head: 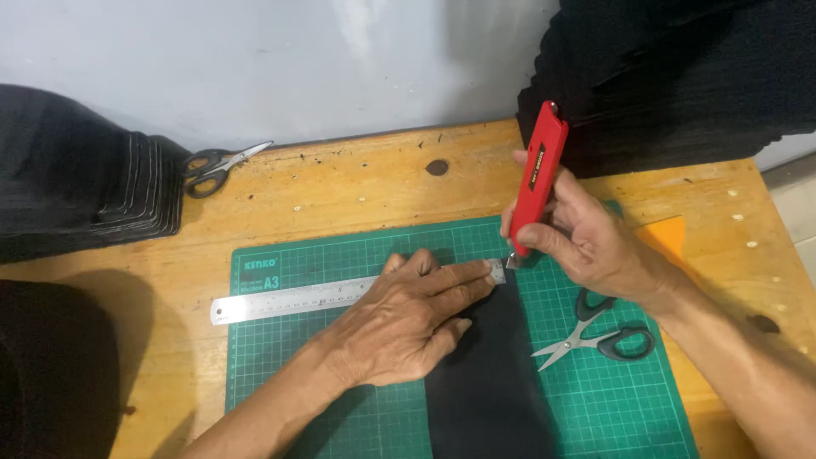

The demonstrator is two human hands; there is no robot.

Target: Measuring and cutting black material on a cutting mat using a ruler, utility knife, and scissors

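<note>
Nearest me, bottom centre, the black sheet (489, 382) lies flat on the green cutting mat (280, 374), running off the lower frame edge. I judge it thin, soft, floppy and light, prob. fabric or faux leather w/ a matte face, so it'd slide or bunch if not pinned; best held by pressing flat near the cut line, not pinched at an edge.

Going L to R: a dark stack of folded material (76, 187) sits far left on the counter (357, 178), w/ black-handled scissors (217, 166) just beside it. The steel ruler (289, 299) lies across the mat, its right end on the sheet's top edge. My left hand (408, 319) is spread flat, palm down, fingers pressing ruler and sheet together, gripping nothing. My right hand (586, 242) is closed round a red utility knife (537, 174), blade tip down at the ruler's right end, touching the sheet's top corner. A second pair of scissors (599, 336) rests on the mat right of the sheet, below that hand. More black cloth (680, 68) is heaped at the back right.
</note>
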